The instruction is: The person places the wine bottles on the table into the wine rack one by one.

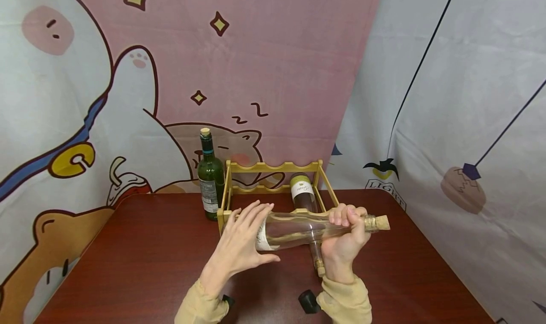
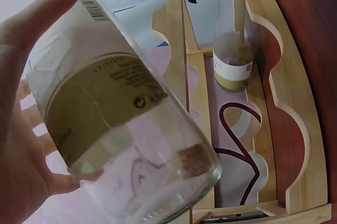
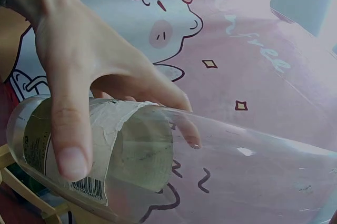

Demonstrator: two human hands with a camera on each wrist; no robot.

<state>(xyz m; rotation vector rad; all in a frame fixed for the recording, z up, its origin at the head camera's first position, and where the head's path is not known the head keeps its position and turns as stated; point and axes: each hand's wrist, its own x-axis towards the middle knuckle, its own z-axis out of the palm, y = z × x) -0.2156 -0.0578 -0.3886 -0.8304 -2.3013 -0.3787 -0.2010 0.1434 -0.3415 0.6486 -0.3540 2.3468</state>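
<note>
Bottle [image 1: 294,230] best held level: left hand [image 1: 239,244] fingers spread around it, right hand [image 1: 346,241] fingers gripping its neck, rack [image 1: 288,166] beyond.

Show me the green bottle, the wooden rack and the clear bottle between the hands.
Green bottle [image 1: 211,173]: head view, on the glass just above its label.
Wooden rack [image 1: 289,166]: head view, on its top back rail.
Clear bottle [image 1: 294,228]: head view, on the middle of its body.

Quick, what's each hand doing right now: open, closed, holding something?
Left hand: holding the clear bottle around its label, between thumb and fingers.
Right hand: closed around the same bottle, near its cork.
</note>
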